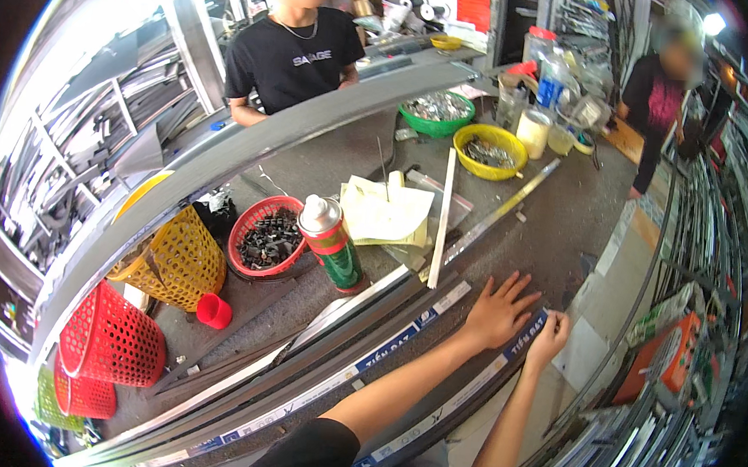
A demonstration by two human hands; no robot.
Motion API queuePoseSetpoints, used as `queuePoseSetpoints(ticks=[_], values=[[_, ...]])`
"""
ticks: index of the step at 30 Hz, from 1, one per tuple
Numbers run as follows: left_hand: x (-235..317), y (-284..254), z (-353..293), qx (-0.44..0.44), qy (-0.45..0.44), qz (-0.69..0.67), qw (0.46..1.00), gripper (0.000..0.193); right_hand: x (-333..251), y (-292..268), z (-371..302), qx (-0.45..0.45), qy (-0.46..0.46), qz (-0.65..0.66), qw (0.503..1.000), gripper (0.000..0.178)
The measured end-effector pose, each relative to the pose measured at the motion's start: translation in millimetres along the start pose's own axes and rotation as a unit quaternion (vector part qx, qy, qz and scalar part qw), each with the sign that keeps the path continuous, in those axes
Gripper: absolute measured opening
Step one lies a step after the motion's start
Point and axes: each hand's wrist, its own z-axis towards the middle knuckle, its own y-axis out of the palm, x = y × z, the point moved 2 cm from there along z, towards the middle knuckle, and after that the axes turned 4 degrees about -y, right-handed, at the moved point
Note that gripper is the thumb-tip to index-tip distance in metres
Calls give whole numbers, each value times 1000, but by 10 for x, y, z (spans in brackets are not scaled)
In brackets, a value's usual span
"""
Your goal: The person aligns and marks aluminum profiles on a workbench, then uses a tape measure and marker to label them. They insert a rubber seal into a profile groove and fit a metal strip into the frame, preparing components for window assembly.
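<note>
My left hand [498, 313] lies palm down on the dark worktable [554, 232], its fingers spread and nothing in them. Close beside it, my right hand [549, 337] is closed at the end of a long, thin profile bar [471, 390] with blue and white film along it. That bar runs back toward my body along the table's near edge. A second filmed profile bar [323, 388] stretches left from near my left wrist, roughly parallel to the first. What the right fingertips press on is partly hidden.
A spray can [332, 246], a red basket of dark parts [267, 237], papers [384, 210] and a pale strip [443, 216] lie beyond my hands. Yellow [490, 152] and green [437, 113] baskets hold small parts. Two people stand beyond the table.
</note>
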Motion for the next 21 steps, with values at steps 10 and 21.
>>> queuePoseSetpoints(ticks=[10, 21], values=[[14, -57, -13, 58, -20, -32, 998, 52, -81, -32, -22, -22, 13, -7, 1000, 19], [30, -66, -52, 71, -56, -84, 992, 67, -487, -131, 151, -177, -258, -12, 950, 24]])
